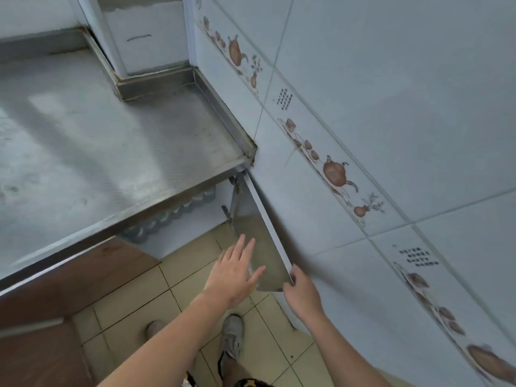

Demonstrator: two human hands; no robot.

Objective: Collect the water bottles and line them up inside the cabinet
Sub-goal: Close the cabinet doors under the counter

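Under steel counter [111, 129], bottle row [170, 216]; two hands [234, 272] at door [265, 247].

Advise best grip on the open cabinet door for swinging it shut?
Take the cabinet door at its free outer edge, farthest from the hinge, coming from the wall side. The right hand is already there; the left hand is open near its inner face.

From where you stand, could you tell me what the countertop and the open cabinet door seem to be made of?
The countertop looks like stainless steel: grey, dully reflective, with a folded metal rim. The cabinet door seems a laminated board, its inner face smooth and glossy with a pale edge; I cannot be sure.
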